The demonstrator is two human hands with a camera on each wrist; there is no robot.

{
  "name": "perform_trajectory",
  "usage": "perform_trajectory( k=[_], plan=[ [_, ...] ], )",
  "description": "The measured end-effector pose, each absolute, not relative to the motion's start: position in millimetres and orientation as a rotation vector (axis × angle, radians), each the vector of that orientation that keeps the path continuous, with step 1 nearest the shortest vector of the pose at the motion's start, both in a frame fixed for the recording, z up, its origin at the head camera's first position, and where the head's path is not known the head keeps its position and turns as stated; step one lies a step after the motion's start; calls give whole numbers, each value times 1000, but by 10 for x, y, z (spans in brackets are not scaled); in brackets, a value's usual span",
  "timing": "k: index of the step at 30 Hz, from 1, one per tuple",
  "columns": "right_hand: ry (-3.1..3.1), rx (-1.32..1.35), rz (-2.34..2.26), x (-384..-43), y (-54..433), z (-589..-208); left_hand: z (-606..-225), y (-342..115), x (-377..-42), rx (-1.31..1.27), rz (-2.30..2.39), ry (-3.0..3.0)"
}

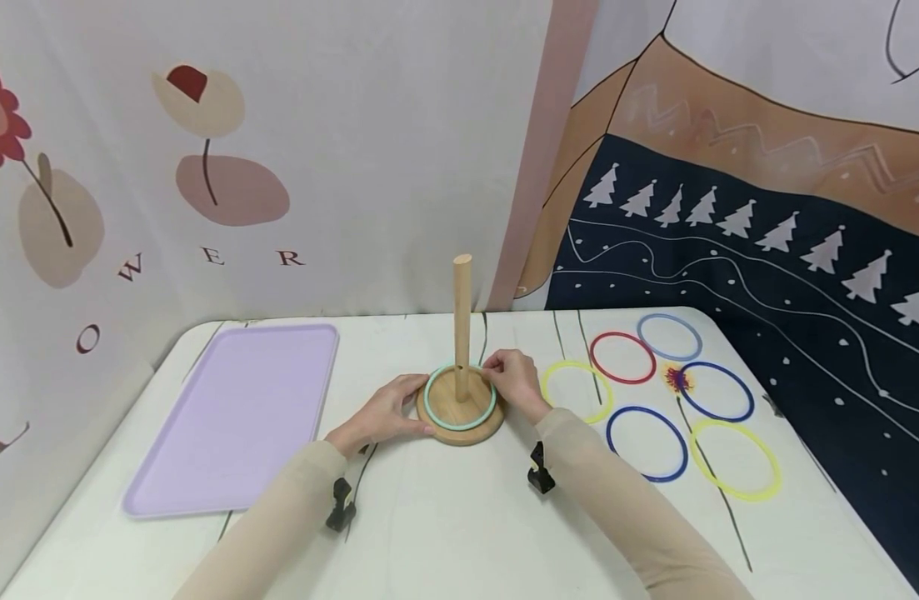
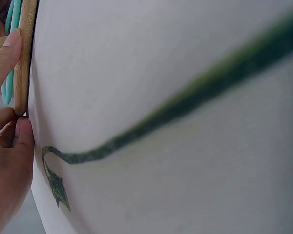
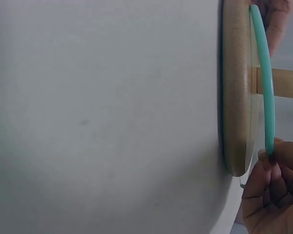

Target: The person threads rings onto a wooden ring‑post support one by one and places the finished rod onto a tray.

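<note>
A round wooden base [image 1: 470, 435] with an upright wooden post [image 1: 462, 317] stands mid-table. A mint-green ring [image 1: 495, 404] encircles the post low down, close over the base. In the right wrist view, the ring [image 3: 266, 87] tilts, its end at the right hand lifted a little off the base. My right hand [image 1: 516, 383] pinches the ring's right edge between thumb and fingers. On the other side, my left hand [image 1: 387, 410] grips the left rim of the base, thumb at the near side and fingers farther back.
Several loose rings lie on the right of the table, among them a red ring [image 1: 592, 354], a light blue ring [image 1: 701, 343], a dark blue ring [image 1: 686, 454] and a yellow ring [image 1: 776, 479]. A lilac tray [image 1: 242, 417] lies at the left. Printed cloth hangs behind.
</note>
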State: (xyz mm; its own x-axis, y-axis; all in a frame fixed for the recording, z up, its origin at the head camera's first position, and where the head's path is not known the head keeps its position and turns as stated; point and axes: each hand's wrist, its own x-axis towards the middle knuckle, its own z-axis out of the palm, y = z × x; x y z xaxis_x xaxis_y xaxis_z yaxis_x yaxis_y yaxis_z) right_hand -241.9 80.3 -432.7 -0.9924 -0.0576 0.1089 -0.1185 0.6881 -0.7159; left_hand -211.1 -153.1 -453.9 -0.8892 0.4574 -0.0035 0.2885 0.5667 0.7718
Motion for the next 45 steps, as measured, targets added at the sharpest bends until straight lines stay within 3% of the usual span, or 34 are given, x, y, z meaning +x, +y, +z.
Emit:
perform_trajectory(
  k=[17, 26, 35, 45],
  plan=[
    [-2848, 185, 1011, -2452, 725, -4376, -4551, -1518, -2114, 588, 1212, 2603],
    [-2802, 151, 1131, -2438, 782, -4380, -4546, -1515, -2105, 589, 1213, 2602],
    [-2667, 123, 1309, -2438, 1066, -4317, -4549, -1515, -2116, 574, 1195, 2608],
    [-2619, -123, 1447, -2378, 1628, -4277, -4549, -1512, -2117, 570, 1209, 2600]
  ],
)
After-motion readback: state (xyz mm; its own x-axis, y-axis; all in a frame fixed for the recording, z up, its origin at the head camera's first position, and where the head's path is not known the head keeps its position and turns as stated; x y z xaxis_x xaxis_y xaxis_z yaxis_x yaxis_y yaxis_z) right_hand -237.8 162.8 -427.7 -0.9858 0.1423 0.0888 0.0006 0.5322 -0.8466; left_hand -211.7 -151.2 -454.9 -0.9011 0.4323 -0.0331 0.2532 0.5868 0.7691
